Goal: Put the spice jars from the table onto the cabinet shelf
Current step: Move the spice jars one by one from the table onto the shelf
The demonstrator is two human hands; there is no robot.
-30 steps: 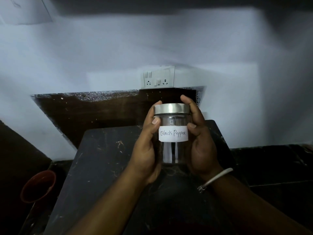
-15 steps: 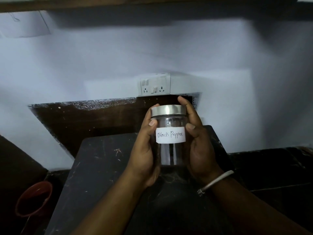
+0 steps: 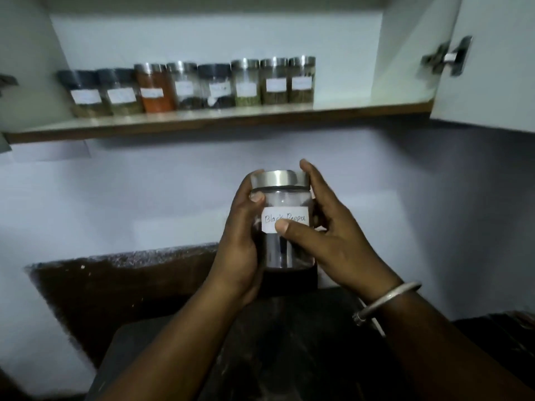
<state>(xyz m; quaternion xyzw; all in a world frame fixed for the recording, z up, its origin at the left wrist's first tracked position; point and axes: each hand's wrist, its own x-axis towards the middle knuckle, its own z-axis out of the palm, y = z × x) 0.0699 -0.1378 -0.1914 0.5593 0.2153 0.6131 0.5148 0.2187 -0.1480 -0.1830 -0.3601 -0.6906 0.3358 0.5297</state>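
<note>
Partly covered by the right hand thumb, the jar label blurs; both hands' fingers grasp it.

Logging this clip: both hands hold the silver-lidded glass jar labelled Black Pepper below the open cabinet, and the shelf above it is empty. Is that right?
Not quite. The head view shows the wooden-edged cabinet shelf already carrying a row of eight labelled spice jars, so it is not empty. The rest holds: the left hand and right hand hold the silver-lidded glass jar labelled Black Pepper below the open cabinet.
</note>
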